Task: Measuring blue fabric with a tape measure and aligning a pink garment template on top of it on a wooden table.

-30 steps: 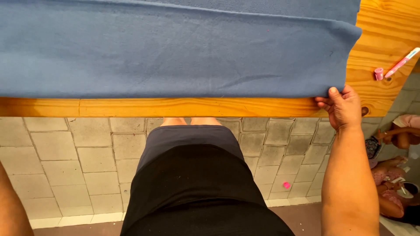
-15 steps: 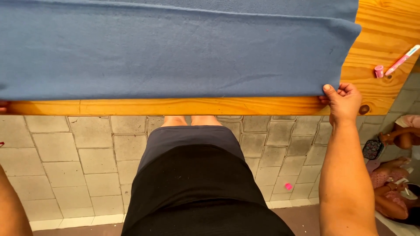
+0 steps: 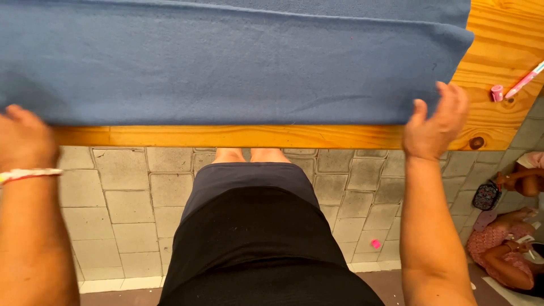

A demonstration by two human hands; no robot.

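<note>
You have a blue felt-like cloth [image 3: 238, 62] lying flat on the wooden table [image 3: 498, 51], folded, its layers stepped at the right end. Its near edge runs straight, parallel to the table's front edge and just short of it, leaving a narrow strip of bare wood showing.

No packages, labels, signs or screens anywhere in view.
</note>
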